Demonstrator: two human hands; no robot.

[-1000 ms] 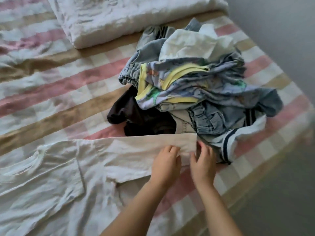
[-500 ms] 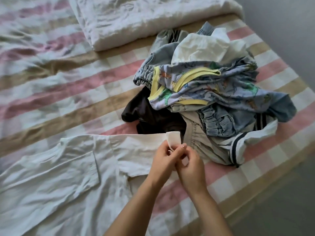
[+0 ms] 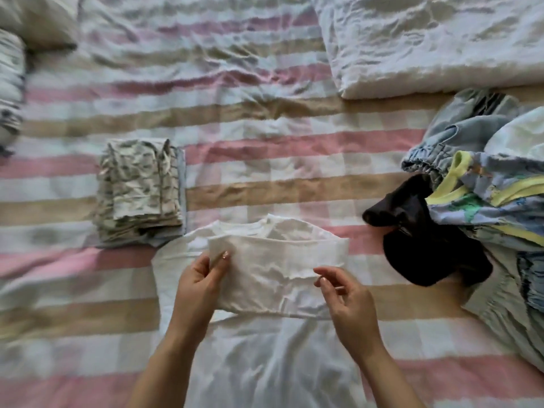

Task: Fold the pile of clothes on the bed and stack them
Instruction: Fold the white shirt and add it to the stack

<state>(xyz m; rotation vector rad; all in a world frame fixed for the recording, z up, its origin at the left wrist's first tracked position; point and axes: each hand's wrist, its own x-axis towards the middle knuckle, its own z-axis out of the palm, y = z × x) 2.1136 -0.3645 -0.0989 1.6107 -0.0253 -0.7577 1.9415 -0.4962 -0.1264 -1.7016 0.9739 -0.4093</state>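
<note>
Shirt (image 3: 273, 343): white, laid flat on the bed (image 3: 265, 142), lower centre of the frame, between stack and pile.
Lie: collar (image 3: 266, 224) toward the top of the frame, hem toward the bottom edge, so the long axis runs top to bottom. A folded band (image 3: 279, 254) crosses the chest left to right.
Left hand (image 3: 200, 284): fingers (image 3: 223, 257) and thumb pinched on the band's left corner, lifting it a little.
Right hand (image 3: 350, 304): at the band's right part, fingers loosely curled, tips a little apart. I cannot tell whether they nip any cloth.
Handling, my guess: thin, light and limp. It creases easily and holds no shape. Best taken by corners and edges, both sides at once, so the fold stays square.
Stack (image 3: 141, 195): folded pieces, left of centre, just beside the shirt's upper left corner.
Pile (image 3: 485, 184): unfolded clothes at the right edge. Its dark piece (image 3: 426, 254) lies nearest the shirt.
</note>
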